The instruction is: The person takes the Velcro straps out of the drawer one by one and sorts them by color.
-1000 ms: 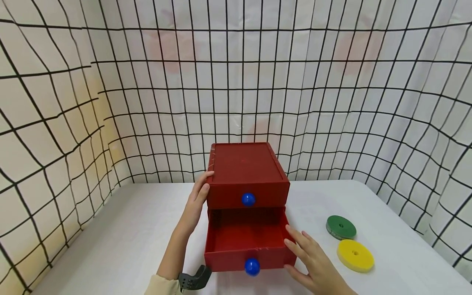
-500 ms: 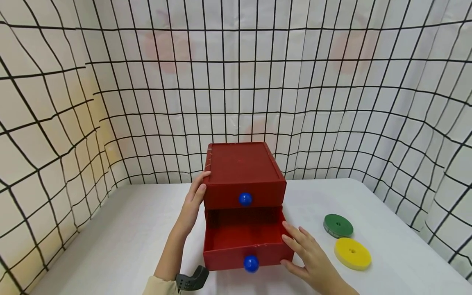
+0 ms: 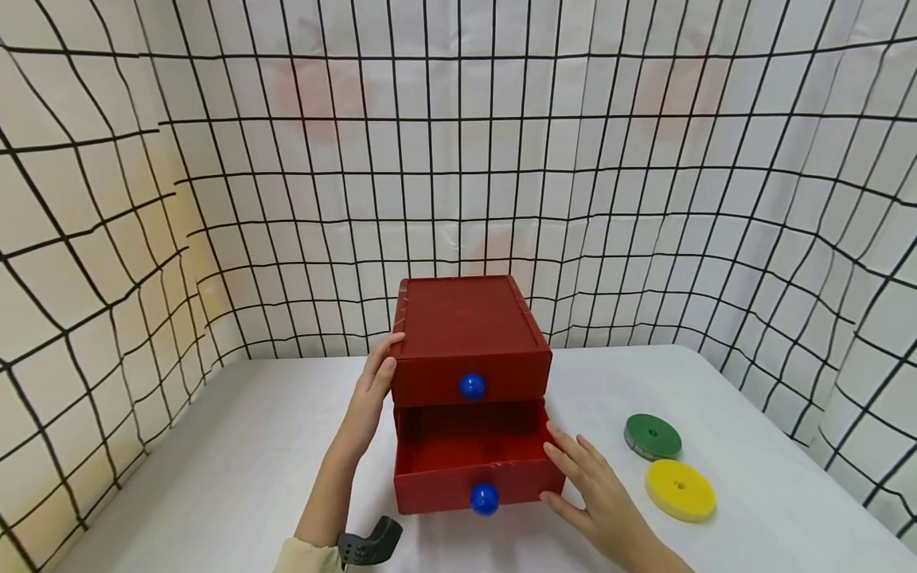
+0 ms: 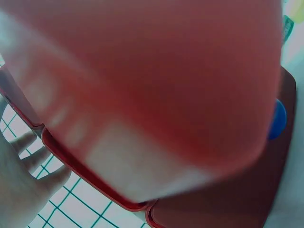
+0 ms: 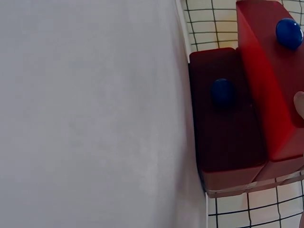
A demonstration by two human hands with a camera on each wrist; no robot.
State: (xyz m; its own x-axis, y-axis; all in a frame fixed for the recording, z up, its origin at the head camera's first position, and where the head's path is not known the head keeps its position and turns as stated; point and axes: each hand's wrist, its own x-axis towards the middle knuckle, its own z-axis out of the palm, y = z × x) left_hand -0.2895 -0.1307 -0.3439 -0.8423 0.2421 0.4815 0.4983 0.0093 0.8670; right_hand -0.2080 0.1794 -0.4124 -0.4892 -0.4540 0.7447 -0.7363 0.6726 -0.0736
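A red two-drawer cabinet (image 3: pixel 466 318) stands before me, each drawer front carrying a blue knob. The upper drawer (image 3: pixel 430 383) is closed, and the lower drawer (image 3: pixel 430 493) sticks partly out, its visible inside bare. My left hand (image 3: pixel 368 398) lies along the cabinet's left side, fingertips at the top edge; in the left wrist view its fingers (image 4: pixel 33 159) are spread. My right hand (image 3: pixel 591 493) is at the lower drawer's right front corner, fingers extended along the side and thumb at the front. The right wrist view shows that drawer (image 5: pixel 275 76) jutting out, a fingertip against its front.
To the right on the white table (image 3: pixel 251 446) lie a green disc (image 3: pixel 653 437) and a yellow disc (image 3: pixel 680 490), each with a small centre hole. White walls with a black grid (image 3: pixel 458 159) enclose the back and sides. A dark band (image 3: pixel 370 543) circles the left wrist.
The lower drawer has slid a little further into the cabinet, my right hand moving inward with it. My left hand stays on the cabinet's side. The head view has shifted slightly.
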